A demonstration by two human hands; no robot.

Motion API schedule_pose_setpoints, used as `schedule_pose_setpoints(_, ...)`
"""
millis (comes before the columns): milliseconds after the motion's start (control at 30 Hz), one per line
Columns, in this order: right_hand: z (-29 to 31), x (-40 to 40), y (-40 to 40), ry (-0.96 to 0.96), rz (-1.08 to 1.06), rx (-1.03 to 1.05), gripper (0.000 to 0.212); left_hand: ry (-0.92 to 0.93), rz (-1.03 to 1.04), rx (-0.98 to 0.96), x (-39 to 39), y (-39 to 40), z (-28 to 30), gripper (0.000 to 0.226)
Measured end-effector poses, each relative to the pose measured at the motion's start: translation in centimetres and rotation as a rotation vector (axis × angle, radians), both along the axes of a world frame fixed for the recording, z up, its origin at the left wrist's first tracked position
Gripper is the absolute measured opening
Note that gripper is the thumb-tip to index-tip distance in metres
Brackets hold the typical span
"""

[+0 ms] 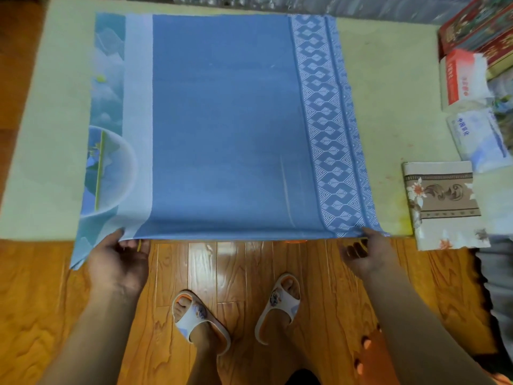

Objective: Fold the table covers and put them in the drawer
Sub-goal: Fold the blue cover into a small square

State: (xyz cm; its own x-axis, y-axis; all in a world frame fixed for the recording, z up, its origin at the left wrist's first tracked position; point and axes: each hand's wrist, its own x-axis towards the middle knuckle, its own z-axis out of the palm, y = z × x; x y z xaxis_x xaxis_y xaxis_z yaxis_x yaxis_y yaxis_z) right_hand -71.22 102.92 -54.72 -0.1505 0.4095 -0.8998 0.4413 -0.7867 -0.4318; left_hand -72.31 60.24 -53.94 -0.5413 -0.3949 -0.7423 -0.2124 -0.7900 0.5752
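A blue table cover (222, 123) with a white geometric border on its right side lies spread flat on the pale table (50, 129). Under it, at the left, a second cover with a pale blue-green print (107, 126) sticks out. My left hand (119, 262) pinches the blue cover's near-left corner at the table's front edge, thumb on top. My right hand (366, 254) pinches the near-right corner the same way. A folded beige cover with a flower print (441, 204) lies at the table's near-right edge.
Red boxes (480, 26), a red-and-white box (460, 79) and a white packet (477, 137) sit along the table's right side. Shiny plastic wrap lines the far edge. Below the table is wooden floor (244, 273) with my feet in slippers.
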Motion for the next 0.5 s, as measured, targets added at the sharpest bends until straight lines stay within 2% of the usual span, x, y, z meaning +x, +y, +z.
schedule_pose_setpoints(67, 0.1, 0.2, -0.5, 0.044, -0.008, 0.009, 0.015, 0.022, 0.047, 0.008, -0.7, -0.1, 1.0, 0.025)
schedule_pose_setpoints(200, 0.0, 0.8, -2.0, 0.314, -0.102, -0.104, 0.045, -0.012, 0.066, -0.002, -1.0, -0.1, 2.5, 0.022)
schedule_pose_setpoints(267, 0.0, 0.2, -2.4, 0.328, -0.07, -0.112, 0.059, -0.043, 0.076, -0.017, -0.8, -0.4, 2.6, 0.019)
schedule_pose_setpoints(333, 0.0, -0.6, -2.1, 0.284, -0.035, -0.096, 0.054, -0.099, 0.07, -0.05, -0.4, -1.0, 2.0, 0.013)
schedule_pose_setpoints(400, -0.2, -1.0, -1.6, 0.201, -0.022, -0.027, 0.036, -0.174, 0.075, -0.072, 0.1, -2.2, 1.0, 0.022)
schedule_pose_setpoints(500, 0.2, -0.5, -1.2, 0.169, 0.075, 0.084, 0.03, -0.29, 0.147, -0.042, 1.2, -4.4, -0.2, 0.027)
